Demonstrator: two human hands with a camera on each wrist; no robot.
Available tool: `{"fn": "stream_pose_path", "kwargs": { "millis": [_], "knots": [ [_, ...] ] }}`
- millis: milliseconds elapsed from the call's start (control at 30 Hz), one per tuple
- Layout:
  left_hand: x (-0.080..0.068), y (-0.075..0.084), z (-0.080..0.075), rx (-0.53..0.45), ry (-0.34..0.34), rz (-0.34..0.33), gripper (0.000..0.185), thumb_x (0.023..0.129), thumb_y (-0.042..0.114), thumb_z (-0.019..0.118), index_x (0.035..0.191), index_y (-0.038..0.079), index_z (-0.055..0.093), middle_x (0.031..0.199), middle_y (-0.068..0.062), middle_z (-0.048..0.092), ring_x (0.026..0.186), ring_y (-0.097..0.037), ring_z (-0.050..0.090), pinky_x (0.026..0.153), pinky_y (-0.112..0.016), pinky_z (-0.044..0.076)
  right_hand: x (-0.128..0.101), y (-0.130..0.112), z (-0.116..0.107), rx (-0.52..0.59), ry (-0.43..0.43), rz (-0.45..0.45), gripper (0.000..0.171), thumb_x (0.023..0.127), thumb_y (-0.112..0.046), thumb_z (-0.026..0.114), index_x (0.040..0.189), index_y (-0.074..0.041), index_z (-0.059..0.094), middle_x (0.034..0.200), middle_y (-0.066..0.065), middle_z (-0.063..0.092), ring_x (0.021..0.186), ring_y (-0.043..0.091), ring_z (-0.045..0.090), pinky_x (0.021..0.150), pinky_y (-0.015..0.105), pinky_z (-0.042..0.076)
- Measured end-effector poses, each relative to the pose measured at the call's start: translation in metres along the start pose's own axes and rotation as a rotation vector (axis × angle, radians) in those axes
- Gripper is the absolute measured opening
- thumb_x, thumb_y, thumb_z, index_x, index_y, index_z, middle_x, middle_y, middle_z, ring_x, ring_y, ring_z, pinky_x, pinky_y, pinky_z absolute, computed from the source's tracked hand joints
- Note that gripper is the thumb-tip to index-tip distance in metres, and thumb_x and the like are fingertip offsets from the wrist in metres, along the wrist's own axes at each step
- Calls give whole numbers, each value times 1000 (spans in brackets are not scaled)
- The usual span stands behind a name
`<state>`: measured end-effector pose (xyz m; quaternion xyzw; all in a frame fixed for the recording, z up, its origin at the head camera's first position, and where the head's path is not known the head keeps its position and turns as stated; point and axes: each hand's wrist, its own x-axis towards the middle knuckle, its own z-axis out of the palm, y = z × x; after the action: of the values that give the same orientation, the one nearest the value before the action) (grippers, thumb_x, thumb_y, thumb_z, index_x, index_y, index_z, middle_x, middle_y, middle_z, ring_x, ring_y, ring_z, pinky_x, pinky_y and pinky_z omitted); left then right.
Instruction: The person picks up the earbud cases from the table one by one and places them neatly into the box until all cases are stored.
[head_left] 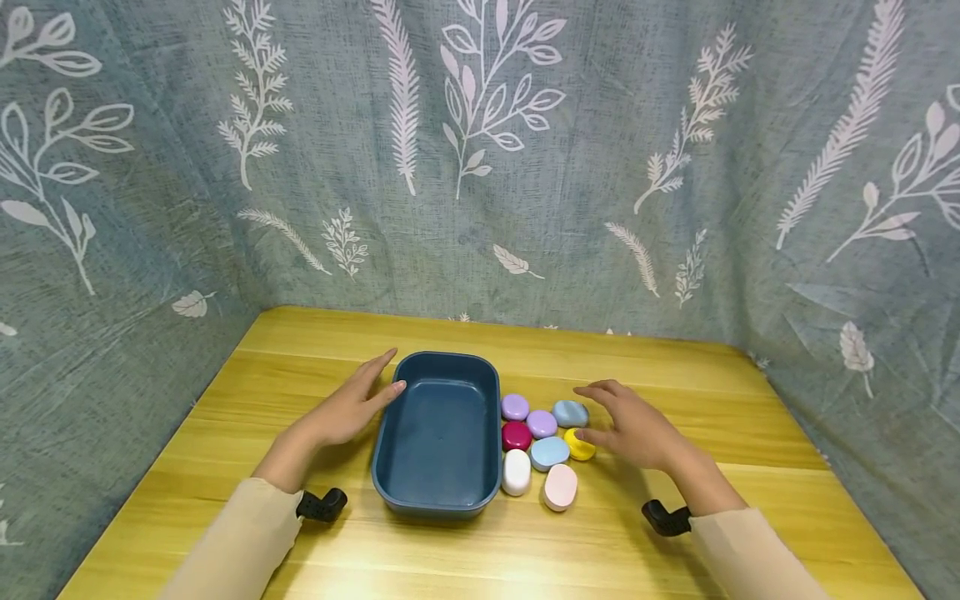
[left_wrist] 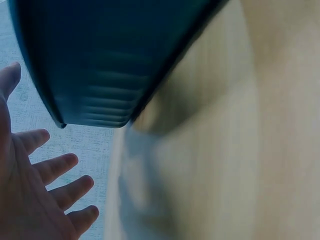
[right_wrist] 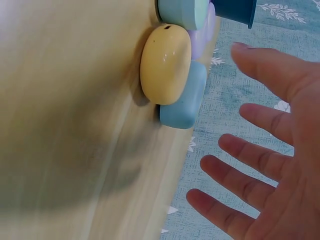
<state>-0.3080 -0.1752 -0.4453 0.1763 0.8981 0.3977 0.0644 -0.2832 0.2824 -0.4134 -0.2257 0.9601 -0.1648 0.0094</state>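
Observation:
A dark blue plastic tub [head_left: 441, 433] stands empty on the wooden table [head_left: 300, 367]. My left hand [head_left: 352, 404] lies flat beside its left rim, fingers straight, thumb touching the rim. In the left wrist view the tub's wall [left_wrist: 105, 60] fills the top, with my spread left fingers [left_wrist: 55, 170] beside it. Right of the tub lie several smooth pebble-like cases: lilac [head_left: 514, 407], magenta [head_left: 516, 435], white [head_left: 516, 472], pink [head_left: 560, 487], light blue [head_left: 550, 452], grey-blue [head_left: 571, 412], yellow [head_left: 578, 444]. My right hand [head_left: 630, 421] hovers open at the yellow case [right_wrist: 165, 62], holding nothing.
Leaf-patterned grey cloth [head_left: 480, 150] walls the table at the back and both sides. Black wrist-camera mounts [head_left: 321, 505] sit at each cuff. Bare wood stretches along the front edge and behind the tub.

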Motion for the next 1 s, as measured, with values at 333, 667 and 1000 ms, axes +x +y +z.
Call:
{"fn": "stream_pose_path", "kwargs": {
  "millis": [333, 667, 1000],
  "knots": [
    [0, -7, 16, -66, -17, -7, 82, 102, 68, 43, 167, 35, 4, 175, -10, 10, 160, -41, 15, 125, -69, 22, -6, -1, 6, 46, -27, -10, 53, 91, -36, 81, 136, -14, 65, 131, 8, 62, 115, 35, 67, 93, 52, 59],
    [4, -13, 21, -184, -25, -2, 74, 110, 48, 44, 167, 35, -2, 175, -14, 8, 160, -40, 14, 127, -65, 21, -7, -4, 11, 56, -52, 7, 53, 89, -34, 82, 136, -16, 66, 128, 5, 62, 112, 29, 67, 89, 48, 59],
    [3, -18, 23, -201, -13, -3, 68, 113, 38, 40, 169, 26, 3, 175, -13, 13, 161, -42, 4, 127, -68, -8, -8, -4, 18, 54, -72, -20, 50, 87, -32, 85, 133, -21, 69, 118, -1, 63, 102, 19, 63, 76, 30, 54]
  ]
}}
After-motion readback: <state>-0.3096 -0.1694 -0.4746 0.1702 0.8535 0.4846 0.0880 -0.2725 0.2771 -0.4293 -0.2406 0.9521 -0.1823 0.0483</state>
